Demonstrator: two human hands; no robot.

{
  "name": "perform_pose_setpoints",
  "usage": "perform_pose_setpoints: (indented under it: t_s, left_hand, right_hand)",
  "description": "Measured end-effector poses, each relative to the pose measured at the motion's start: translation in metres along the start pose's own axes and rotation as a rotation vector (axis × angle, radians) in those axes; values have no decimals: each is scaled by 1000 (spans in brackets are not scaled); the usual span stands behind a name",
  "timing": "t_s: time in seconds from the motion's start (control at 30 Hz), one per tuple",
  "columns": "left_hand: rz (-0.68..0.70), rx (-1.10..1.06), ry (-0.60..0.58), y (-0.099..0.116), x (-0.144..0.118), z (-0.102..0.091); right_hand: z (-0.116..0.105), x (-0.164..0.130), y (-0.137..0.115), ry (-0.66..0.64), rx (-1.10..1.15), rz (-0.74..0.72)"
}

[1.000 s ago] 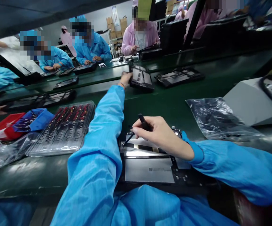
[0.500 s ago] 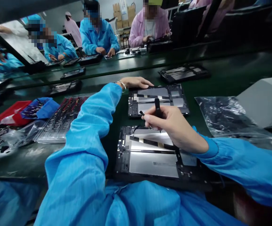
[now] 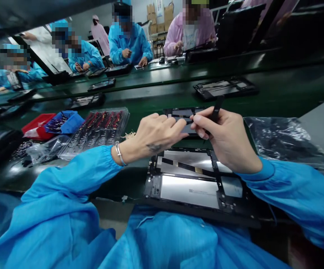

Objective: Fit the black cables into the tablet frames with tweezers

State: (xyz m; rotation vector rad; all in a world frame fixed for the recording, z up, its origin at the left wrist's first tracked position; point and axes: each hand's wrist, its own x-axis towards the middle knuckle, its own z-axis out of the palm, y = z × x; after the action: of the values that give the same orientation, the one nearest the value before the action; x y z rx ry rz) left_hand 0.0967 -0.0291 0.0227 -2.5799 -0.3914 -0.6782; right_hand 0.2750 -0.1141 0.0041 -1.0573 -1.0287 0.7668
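Observation:
An opened tablet (image 3: 190, 186) with a silver battery lies at the table's near edge, right in front of me. A second opened tablet (image 3: 178, 113) lies just behind it, half hidden by my hands. My right hand (image 3: 229, 140) grips a thin black tool (image 3: 216, 108) that points up and away. My left hand (image 3: 156, 132), with a bracelet on its wrist, has its curled fingers against my right fingertips above the second tablet. Whether the left fingers pinch anything is hidden.
To the left are a clear tray of red-black parts (image 3: 100, 125), a blue bin (image 3: 66, 121) and a red bin (image 3: 37, 123). On the right lie a crumpled plastic bag (image 3: 276, 138) and a grey box (image 3: 323, 123). Another tablet (image 3: 226, 87) rests on the belt. People work opposite.
My left hand has left the far tablet's edge and come back to meet my right hand. The right hand rose from the near tablet with the tool. The view shifted right.

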Motion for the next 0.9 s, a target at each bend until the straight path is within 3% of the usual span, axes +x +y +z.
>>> perform_pose_setpoints:
  t_s: [0.17,0.23,0.37,0.5,0.6,0.7,0.8,0.9]
  left_hand:
    - [-113,-40,28,8,7,-1]
    - [-221,-244,76,3,6,-2]
    - [-431,-862,109,-4,-1,-4]
    - [-519,-1120,123,1,-3,-4]
    - [-596,-1131,147,9,-7,-6]
    - [-583,-1047,147,14,-17,-9]
    - [-483,-851,-39,14,-33,-12]
    - [-396,-701,-261,10,-49,-10]
  right_hand:
    - [0,-4,2,-39,5,-56]
    - [-2,-3,6,-55,-60,-118]
    - [-9,0,12,-150,-279,-211]
    - [-8,-2,13,-205,-291,-198]
    - [-6,-6,11,-158,-339,-208]
    - [-7,-12,9,-94,-427,-235]
    - [-18,-19,6,-110,-576,-252]
    - [-39,-26,5,-246,-730,-251]
